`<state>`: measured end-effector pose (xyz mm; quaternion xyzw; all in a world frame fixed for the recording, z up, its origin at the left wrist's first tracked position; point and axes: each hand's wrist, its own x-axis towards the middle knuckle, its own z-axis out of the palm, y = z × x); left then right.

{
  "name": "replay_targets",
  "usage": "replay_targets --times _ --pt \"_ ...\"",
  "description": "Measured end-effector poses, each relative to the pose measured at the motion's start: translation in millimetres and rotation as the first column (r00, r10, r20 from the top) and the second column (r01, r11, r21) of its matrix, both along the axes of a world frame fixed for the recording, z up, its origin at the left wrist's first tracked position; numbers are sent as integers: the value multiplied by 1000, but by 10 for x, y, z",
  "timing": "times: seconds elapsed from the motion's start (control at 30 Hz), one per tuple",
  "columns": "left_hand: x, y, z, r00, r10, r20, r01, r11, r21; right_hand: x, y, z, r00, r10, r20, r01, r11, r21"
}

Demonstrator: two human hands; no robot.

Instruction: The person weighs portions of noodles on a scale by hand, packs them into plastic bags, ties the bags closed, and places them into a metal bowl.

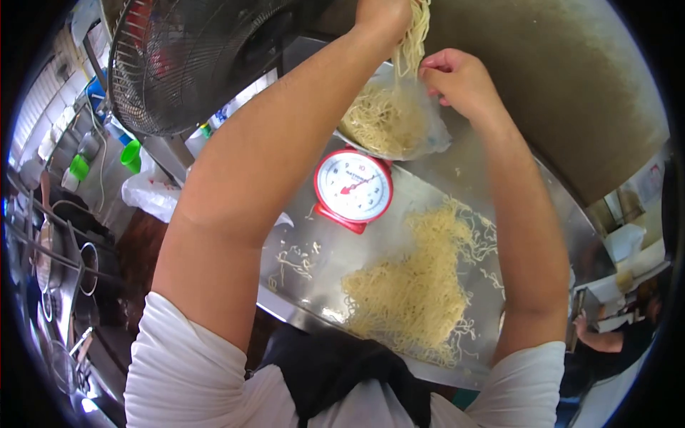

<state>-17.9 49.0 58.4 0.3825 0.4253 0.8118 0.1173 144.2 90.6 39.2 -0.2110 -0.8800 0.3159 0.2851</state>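
A large fan (193, 68) stands left of the counter (378, 246), close beside the raised left arm, which covers part of the counter's far side. A red-rimmed scale (354, 187) sits mid-counter, just in front of a clear bag (432, 135) of noodles; a loose noodle heap (417, 285) spreads nearer the body. A white plastic bag (151, 196) and a green container (131, 155) lie beyond the left edge; at far right is another person (614, 346).

The left hand (385, 16), cut off by the top edge, grips a noodle bundle (412, 46) hanging above the clear bag. The right hand's (460, 80) fingers bend together by the bag's mouth; whether they pinch plastic, I cannot tell.
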Motion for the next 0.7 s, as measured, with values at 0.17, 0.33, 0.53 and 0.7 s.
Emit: replay_targets --times 0.17,0.33,0.53,0.7 --pt "25 40 -32 985 -154 78 148 986 75 94 -62 88 999 -55 0 55 998 -19" --pt "68 41 -1 995 -74 73 72 997 27 215 -206 124 953 91 289 -46 986 -159" --pt "233 -57 207 999 -31 -27 32 999 31 -34 -55 -216 960 -106 260 62 983 172" --pt "313 -220 339 995 -98 -24 100 987 129 -256 -330 -176 948 -110 -300 160 976 150"
